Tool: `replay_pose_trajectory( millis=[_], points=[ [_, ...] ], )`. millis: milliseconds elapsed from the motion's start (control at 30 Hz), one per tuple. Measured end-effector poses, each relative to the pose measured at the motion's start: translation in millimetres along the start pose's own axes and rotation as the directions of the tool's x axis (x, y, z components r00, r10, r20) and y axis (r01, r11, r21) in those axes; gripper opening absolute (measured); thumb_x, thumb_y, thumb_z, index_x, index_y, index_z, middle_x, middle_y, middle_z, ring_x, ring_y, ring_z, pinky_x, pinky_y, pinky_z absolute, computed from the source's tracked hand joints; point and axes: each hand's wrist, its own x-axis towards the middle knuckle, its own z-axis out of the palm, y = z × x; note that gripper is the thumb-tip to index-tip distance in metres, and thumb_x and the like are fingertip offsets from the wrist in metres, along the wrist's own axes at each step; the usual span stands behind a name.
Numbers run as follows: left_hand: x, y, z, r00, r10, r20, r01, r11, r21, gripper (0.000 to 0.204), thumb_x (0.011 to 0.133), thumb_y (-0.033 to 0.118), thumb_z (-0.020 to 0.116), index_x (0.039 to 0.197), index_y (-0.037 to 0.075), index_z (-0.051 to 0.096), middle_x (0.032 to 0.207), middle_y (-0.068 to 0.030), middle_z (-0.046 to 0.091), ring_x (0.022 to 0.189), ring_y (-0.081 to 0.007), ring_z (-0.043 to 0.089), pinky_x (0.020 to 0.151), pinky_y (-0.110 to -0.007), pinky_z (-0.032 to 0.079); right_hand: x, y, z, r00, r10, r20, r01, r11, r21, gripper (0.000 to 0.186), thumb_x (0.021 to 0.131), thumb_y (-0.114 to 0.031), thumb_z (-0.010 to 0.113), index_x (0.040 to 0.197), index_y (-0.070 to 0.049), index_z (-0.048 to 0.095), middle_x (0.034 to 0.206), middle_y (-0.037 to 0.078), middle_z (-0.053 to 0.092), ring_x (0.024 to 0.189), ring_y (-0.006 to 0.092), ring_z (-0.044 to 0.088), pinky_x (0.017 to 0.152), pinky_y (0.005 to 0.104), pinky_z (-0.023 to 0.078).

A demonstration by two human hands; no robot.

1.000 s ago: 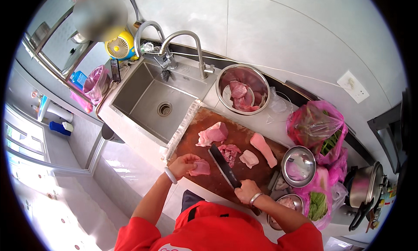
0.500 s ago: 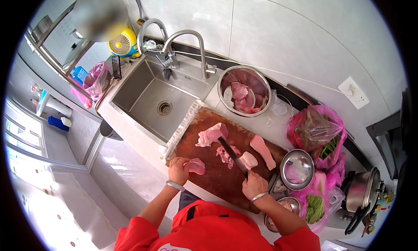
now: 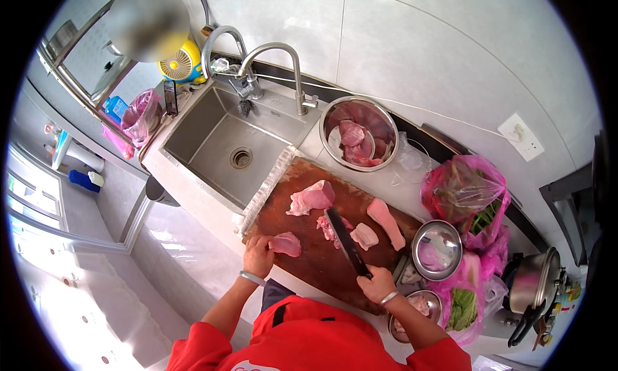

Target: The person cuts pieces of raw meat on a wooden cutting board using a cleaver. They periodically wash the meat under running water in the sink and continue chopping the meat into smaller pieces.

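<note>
A wooden cutting board (image 3: 315, 265) with several pieces of raw meat lies before me. At its left edge my left hand (image 3: 258, 257) is closed with bent fingers at the end of a flat meat slice (image 3: 285, 244). My right hand (image 3: 377, 285) grips a dark-bladed knife (image 3: 348, 243) by its handle. The blade slants over the board, beside a heap of cut meat (image 3: 327, 227) and a pale chunk (image 3: 365, 236). Farther back sits a thick meat chunk (image 3: 311, 198). A long pale strip (image 3: 386, 223) rests at the right.
Behind the board are a steel sink (image 3: 222, 142) with a faucet (image 3: 297, 75) and a steel bowl of meat (image 3: 359, 131). To the right stand a small steel bowl (image 3: 437, 248), another bowl (image 3: 418, 310), pink bags of vegetables (image 3: 467, 197) and a pot (image 3: 534, 281).
The knife has lifted away from the pale chunk, its blade turning more upright. My left hand has shifted slightly left and down, and the slice beside it lies flatter.
</note>
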Motion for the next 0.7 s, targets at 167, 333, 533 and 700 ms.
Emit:
replay_pose_trajectory(
  millis=[167, 333, 533, 700],
  points=[
    [2, -7, 0, 0.988, -0.121, 0.095, 0.127, 0.990, -0.068, 0.032, 0.070, 0.012, 0.064, 0.101, 0.006, 0.059, 0.096, -0.0146, 0.058, 0.095, -0.0330, 0.053, 0.084, -0.040, 0.043, 9, -22, -9, 0.875, 0.352, 0.333, -0.484, 0.655, 0.580, 0.011, 0.076, -0.007, 0.056, 0.070, 0.001, 0.054, 0.054, 0.005, 0.051, 0.040, 0.0125, 0.048, 0.038, 0.0270, 0.041],
    [12, -11, 3, 0.985, -0.018, 0.171, 0.012, 0.999, 0.041, 0.030, 0.067, 0.015, 0.067, 0.094, 0.005, 0.058, 0.093, -0.0151, 0.059, 0.091, -0.0333, 0.055, 0.081, -0.039, 0.045, 11, -26, -3, 0.874, 0.323, 0.363, -0.482, 0.675, 0.559, 0.010, 0.075, -0.006, 0.057, 0.069, 0.001, 0.053, 0.055, 0.006, 0.052, 0.041, 0.0140, 0.050, 0.039, 0.0274, 0.041],
    [36, 4, -13, 0.880, -0.214, 0.425, 0.328, 0.920, -0.215, 0.033, 0.067, 0.017, 0.069, 0.093, 0.002, 0.055, 0.086, -0.0127, 0.060, 0.080, -0.0263, 0.061, 0.073, -0.035, 0.049, 9, -35, 7, 0.853, 0.332, 0.403, -0.504, 0.722, 0.473, 0.011, 0.075, -0.005, 0.057, 0.068, 0.002, 0.053, 0.055, 0.006, 0.052, 0.042, 0.0146, 0.051, 0.040, 0.0283, 0.041],
    [52, 19, -11, 0.694, -0.330, 0.640, 0.648, 0.674, -0.355, 0.030, 0.070, 0.012, 0.068, 0.091, -0.004, 0.054, 0.081, -0.0096, 0.061, 0.065, -0.0209, 0.061, 0.061, -0.033, 0.054, 9, -31, 14, 0.853, 0.329, 0.406, -0.508, 0.705, 0.495, 0.013, 0.076, -0.008, 0.057, 0.067, 0.001, 0.052, 0.054, 0.006, 0.054, 0.041, 0.0136, 0.052, 0.039, 0.0277, 0.042]
  ],
)
